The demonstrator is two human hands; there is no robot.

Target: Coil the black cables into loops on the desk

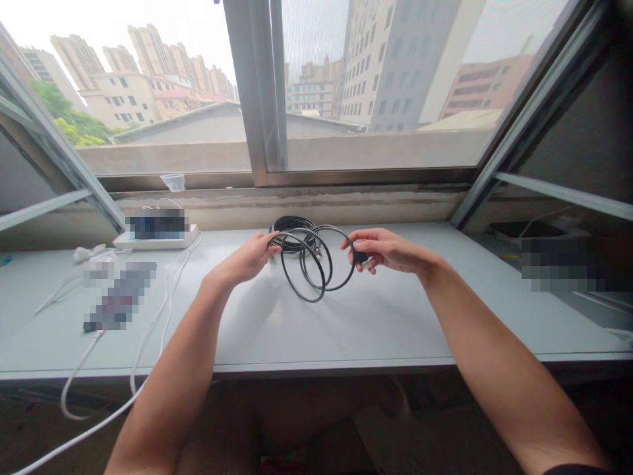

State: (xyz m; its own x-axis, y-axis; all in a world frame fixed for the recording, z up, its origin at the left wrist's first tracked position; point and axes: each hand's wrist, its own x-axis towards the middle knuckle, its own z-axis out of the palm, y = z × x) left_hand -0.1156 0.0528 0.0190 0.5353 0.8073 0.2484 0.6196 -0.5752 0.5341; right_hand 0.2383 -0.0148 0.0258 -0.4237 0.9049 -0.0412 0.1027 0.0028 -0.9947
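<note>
A black cable [324, 280] hangs in several loose loops between my two hands, above the white table. My left hand [254, 256] pinches the loops at their left side. On the right, my right hand [378, 251] grips the cable close to its end, where a black plug with a silver metal tip [364, 262] shows between the fingers. Behind the held loops, a coiled bundle of black cable [291, 224] lies at the back of the table, partly hidden by the loops and my left hand.
The white table [346, 336] runs along a window. At left are a white power strip [153, 241], a blurred-out phone-like object [121, 297] and white cords [165, 303]. A clear plastic cup [173, 182] stands on the sill. Metal frame bars [558, 191] flank both sides.
</note>
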